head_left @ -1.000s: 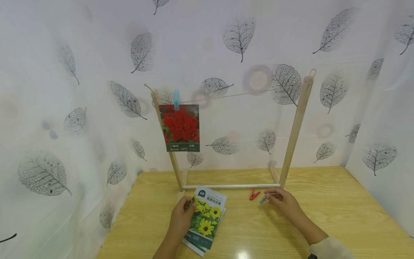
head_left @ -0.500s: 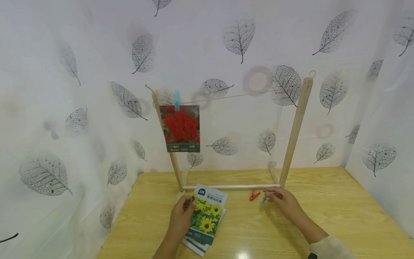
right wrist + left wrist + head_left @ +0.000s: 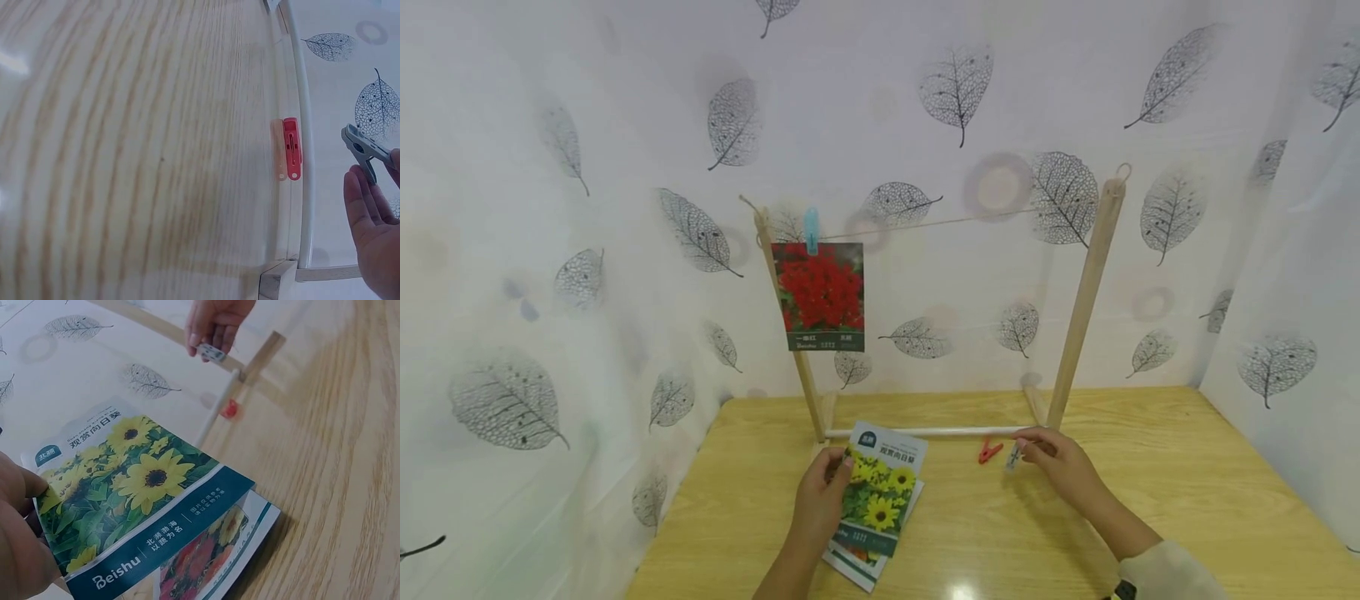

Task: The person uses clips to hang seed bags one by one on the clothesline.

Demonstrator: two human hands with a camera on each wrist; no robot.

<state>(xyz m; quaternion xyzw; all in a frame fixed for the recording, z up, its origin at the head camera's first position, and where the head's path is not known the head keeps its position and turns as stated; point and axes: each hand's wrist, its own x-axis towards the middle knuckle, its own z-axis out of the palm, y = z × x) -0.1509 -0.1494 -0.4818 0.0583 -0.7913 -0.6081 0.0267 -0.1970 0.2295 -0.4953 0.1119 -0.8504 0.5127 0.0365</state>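
Observation:
In the head view my left hand [image 3: 820,504] grips a seed packet printed with yellow sunflowers [image 3: 883,500] by its left edge. Under it shows another packet [image 3: 209,556] with red and orange flowers, mostly covered. Off to the right, my right hand [image 3: 1063,468] pinches a grey clothespin [image 3: 365,147] between thumb and fingers, over the front of the wooden frame. A red clothespin [image 3: 989,452] lies on the table a little left of that hand. From the string [image 3: 940,222] hangs a packet with red flowers [image 3: 820,296], fixed by a blue clothespin [image 3: 811,232].
The wooden frame's left post [image 3: 807,383] and right post [image 3: 1090,304] rise from the table [image 3: 970,525], joined low down by a white rod [image 3: 940,432]. Behind stands a pale curtain [image 3: 880,100] printed with skeleton leaves.
The sunflower packet has shifted upward off the one beneath, so more of the lower packet shows. The grey clothespin has turned more upright in my right hand, which has moved slightly.

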